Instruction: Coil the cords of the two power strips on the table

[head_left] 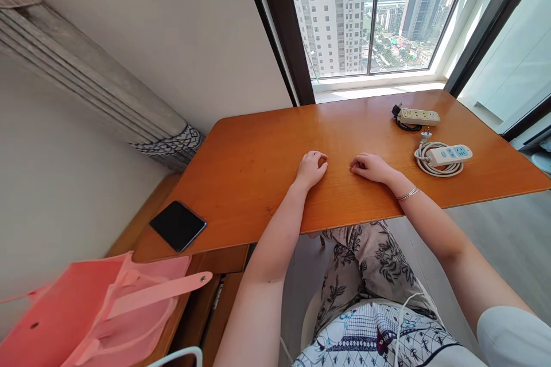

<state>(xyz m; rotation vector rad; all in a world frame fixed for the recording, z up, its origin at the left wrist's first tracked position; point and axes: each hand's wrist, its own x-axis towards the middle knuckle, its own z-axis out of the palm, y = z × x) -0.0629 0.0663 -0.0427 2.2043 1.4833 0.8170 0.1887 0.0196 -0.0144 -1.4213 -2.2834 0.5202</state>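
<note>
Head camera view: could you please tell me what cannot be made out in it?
- Left hand and right hand, head view: curled fingers hide the palms.
- Pink bag: cut off by the bottom and left edges.
- Nearer power strip: markings too small to read.
- Phone: screen dark.

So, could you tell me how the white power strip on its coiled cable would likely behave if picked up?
The power strip looks like a rigid plastic bar, so it should lift stiffly. Its coiled cable seems loose and untied, so it would probably unwind and trail. The plug may drag across the table.
</note>
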